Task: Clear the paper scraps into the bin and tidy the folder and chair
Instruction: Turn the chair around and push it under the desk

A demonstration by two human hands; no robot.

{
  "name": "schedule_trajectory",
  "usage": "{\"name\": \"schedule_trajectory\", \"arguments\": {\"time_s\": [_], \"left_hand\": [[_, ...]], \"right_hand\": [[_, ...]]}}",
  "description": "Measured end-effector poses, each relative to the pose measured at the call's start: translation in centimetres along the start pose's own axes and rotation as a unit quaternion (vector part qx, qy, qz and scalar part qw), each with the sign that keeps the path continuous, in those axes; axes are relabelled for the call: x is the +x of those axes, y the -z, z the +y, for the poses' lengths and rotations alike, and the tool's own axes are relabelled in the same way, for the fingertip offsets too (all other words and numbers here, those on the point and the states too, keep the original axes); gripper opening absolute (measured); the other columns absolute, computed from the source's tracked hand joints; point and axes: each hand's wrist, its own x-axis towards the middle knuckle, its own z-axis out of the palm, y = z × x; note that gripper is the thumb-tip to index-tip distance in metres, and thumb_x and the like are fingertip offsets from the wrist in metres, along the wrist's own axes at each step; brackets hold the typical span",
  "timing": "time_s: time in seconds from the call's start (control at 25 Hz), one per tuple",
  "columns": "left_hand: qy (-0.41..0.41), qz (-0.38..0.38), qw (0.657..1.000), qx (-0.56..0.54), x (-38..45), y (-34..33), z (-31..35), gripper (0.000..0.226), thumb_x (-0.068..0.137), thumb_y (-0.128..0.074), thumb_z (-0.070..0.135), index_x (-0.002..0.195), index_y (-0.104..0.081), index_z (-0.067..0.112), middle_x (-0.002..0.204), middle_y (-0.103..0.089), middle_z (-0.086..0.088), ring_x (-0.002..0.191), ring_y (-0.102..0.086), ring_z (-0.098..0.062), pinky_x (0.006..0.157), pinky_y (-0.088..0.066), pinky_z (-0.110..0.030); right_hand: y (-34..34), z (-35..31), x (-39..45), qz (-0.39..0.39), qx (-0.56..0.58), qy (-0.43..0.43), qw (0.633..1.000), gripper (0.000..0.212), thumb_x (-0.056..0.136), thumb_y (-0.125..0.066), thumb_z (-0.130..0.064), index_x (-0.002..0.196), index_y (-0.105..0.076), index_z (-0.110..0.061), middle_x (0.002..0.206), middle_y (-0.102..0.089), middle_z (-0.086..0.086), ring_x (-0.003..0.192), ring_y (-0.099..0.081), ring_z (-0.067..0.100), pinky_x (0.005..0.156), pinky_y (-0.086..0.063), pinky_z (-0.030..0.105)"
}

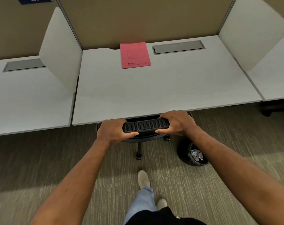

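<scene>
A black mesh office chair (146, 125) stands tucked under the front edge of the white desk (154, 91), only the top of its backrest and its wheeled base showing. My left hand (112, 131) grips the left end of the backrest top, and my right hand (177, 122) grips the right end. A pink folder (135, 54) lies flat at the back middle of the desk, against the partition. A black bin (192, 154) with a dark liner stands on the carpet to the right of the chair, white paper scraps (196, 154) inside it.
White side dividers (61, 49) flank the desk, with neighbouring desks left and right. A grey cable hatch (178, 47) is set into the desk at the back right. My feet (143, 178) are on the carpet behind the chair. Another chair base (274, 109) shows at far right.
</scene>
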Motion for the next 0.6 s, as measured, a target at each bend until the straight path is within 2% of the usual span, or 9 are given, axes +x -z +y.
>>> {"name": "schedule_trajectory", "arguments": {"time_s": [0.24,0.36,0.6], "left_hand": [[-0.014,-0.025,1.0,-0.008,2.7,0.3,-0.7,0.085,0.065,-0.027,0.106,0.082,-0.064,0.032,0.066,-0.062,0.014,0.06,-0.061,-0.012,0.055,-0.047,-0.029],[-0.025,-0.011,1.0,-0.012,2.8,0.0,-0.9,0.081,0.067,-0.03,0.105,0.08,-0.063,0.032,0.066,-0.06,0.016,0.059,-0.059,-0.011,0.052,-0.04,-0.028],[-0.031,-0.013,0.999,-0.009,3.0,-0.2,-1.0,0.085,0.068,-0.029,0.104,0.087,-0.068,0.031,0.076,-0.069,0.012,0.065,-0.064,-0.013,0.059,-0.053,-0.032]], "right_hand": [[0.8,1.2,2.0,-0.015,-0.006,-0.006,1.0,0.091,0.072,-0.028,-0.103,0.118,-0.066,-0.034,0.102,-0.074,-0.013,0.088,-0.066,0.015,0.077,-0.055,0.038],[0.4,1.5,2.1,-0.014,0.0,-0.009,1.0,0.092,0.072,-0.028,-0.103,0.12,-0.066,-0.035,0.106,-0.075,-0.014,0.092,-0.068,0.014,0.078,-0.055,0.037],[0.5,1.5,2.3,-0.027,-0.004,-0.01,1.0,0.094,0.071,-0.028,-0.104,0.123,-0.065,-0.034,0.112,-0.074,-0.014,0.097,-0.069,0.014,0.081,-0.057,0.038]]}}
